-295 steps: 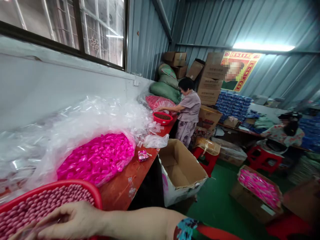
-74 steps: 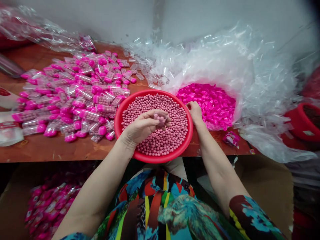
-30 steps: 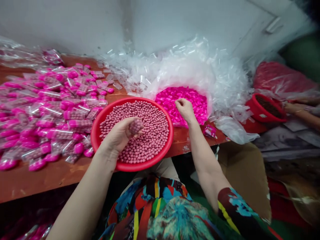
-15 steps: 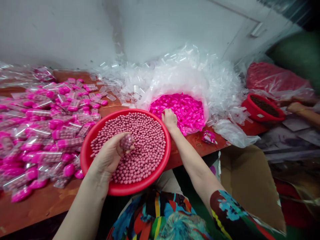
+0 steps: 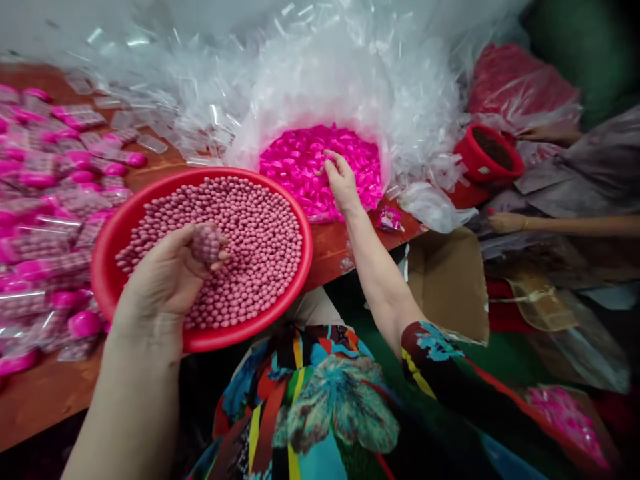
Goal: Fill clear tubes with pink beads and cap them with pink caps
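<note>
My left hand is closed around a small clear plastic container filled with pink balls. It is held above the left part of a red basin, where many loose pink balls lie. Farther right, my right hand reaches over a heap of bright pink plastic caps in an open clear plastic bag. Its thumb and fingers are bent together in a pinch; whatever is between them blends with the pink caps behind.
Filled containers with pink caps cover the table's left side. Clear empty containers pile up behind. A small pink packet lies near the table edge, above a cardboard box. Another person's hand is at right, below a red bucket.
The view has tilted down and swung right. My right hand has shifted from the near left edge of the caps to over their middle. My left hand still holds the filled container.
</note>
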A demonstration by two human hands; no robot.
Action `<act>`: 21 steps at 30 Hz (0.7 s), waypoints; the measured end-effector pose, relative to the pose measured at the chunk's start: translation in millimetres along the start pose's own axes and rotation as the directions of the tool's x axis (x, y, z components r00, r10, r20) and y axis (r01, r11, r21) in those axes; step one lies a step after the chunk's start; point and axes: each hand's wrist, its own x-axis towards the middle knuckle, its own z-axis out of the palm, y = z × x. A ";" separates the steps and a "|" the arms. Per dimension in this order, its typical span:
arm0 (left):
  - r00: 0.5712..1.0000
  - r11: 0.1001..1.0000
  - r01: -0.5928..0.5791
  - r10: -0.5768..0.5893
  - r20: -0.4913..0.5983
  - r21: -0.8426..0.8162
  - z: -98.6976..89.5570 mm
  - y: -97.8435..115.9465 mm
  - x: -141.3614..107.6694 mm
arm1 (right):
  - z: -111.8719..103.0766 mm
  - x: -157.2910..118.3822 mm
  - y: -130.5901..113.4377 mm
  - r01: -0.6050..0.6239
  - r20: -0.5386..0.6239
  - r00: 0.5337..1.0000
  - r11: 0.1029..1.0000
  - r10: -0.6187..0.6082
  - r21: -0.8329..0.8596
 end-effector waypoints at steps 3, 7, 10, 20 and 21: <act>1.000 1.000 -0.001 0.001 0.016 -0.010 5.4 2.0 -6.5 | -26.8 -35.4 -3.2 -0.266 0.095 0.964 0.926 0.249 0.268; 0.998 0.999 0.005 -0.002 0.066 -0.037 18.6 -0.1 -24.0 | -25.7 -96.4 -20.8 -0.254 0.204 0.960 0.909 0.194 0.330; 0.995 0.997 -0.018 0.025 0.093 -0.075 27.2 -11.6 -35.8 | 1.9 -137.6 -44.2 -0.114 0.359 0.933 0.914 -0.037 0.390; 0.981 0.971 -0.049 0.090 0.172 -0.232 13.5 -53.8 -52.9 | 52.7 -173.6 -62.2 -0.108 0.529 0.840 0.920 -0.118 0.378; 0.980 0.970 -0.061 0.102 0.169 -0.235 11.6 -55.8 -53.4 | 53.9 -173.4 -61.8 -0.066 0.501 0.854 0.925 -0.142 0.374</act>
